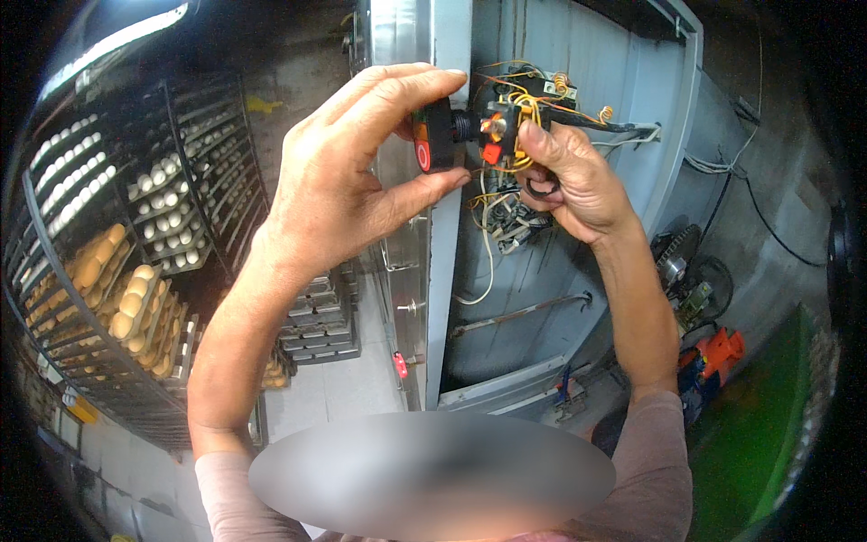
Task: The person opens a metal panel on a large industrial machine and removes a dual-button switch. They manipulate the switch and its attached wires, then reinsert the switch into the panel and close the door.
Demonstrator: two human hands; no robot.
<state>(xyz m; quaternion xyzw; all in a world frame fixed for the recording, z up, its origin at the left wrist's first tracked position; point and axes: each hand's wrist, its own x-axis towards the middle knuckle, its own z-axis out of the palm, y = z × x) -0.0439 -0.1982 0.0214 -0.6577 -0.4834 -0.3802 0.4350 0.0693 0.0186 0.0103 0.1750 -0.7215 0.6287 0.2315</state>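
Observation:
My left hand (pixel 339 149) curves around a black push-button switch (pixel 432 135), thumb below and fingers above. A red button with a pale ring sits at its lower end, and a ribbed black neck points right. Directly right of that neck is a contact block (pixel 499 131) with orange and red parts and yellow wires (pixel 526 99). My right hand (pixel 578 176) pinches this block between thumb and fingers. A black ring (pixel 542 187) shows at its curled fingers. Whether neck and block are joined, I cannot tell.
Behind my hands stands an open grey metal cabinet (pixel 533 348) with a bundle of loose wiring (pixel 517 224). Racks (pixel 167 262) of bread rolls and pale dough pieces line the left. Stacked trays (pixel 318 321) stand beside them. An orange object (pixel 718 352) and a green panel (pixel 759 420) lie at right.

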